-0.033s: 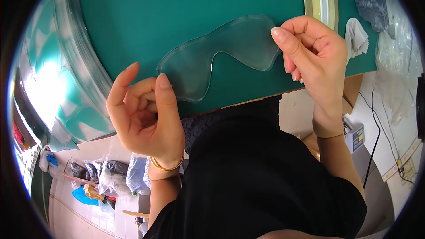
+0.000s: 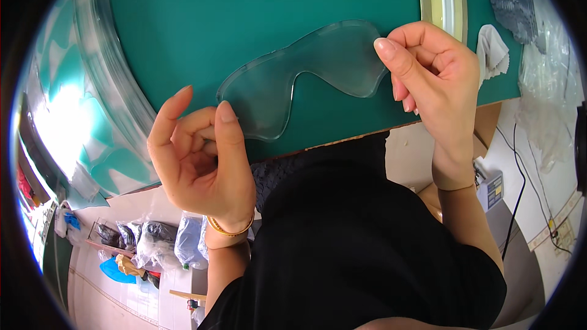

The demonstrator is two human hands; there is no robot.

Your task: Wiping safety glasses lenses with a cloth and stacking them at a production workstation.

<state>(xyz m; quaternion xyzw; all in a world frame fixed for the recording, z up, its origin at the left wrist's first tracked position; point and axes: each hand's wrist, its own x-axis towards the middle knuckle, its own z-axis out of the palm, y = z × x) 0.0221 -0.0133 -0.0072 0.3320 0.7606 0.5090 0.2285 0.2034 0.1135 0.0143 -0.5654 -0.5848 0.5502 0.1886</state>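
A clear, smoky one-piece goggle lens with a nose cutout spans the gap between my hands, tilted with its right end farther away. My left hand pinches the lens's left end between thumb and fingers, its index finger raised apart. At the other end, my right hand grips the lens edge between thumb and curled fingers. The lens is held over the green tabletop, near its front edge; how high above it I cannot tell. Part of each lens end is hidden behind my fingers.
Left on the table lies a clear plastic-covered stack of similar cut shapes. A cream and white strip lies at the far right, beside a white cloth. Clear plastic sheeting hangs at the right. Bagged items stand lower left.
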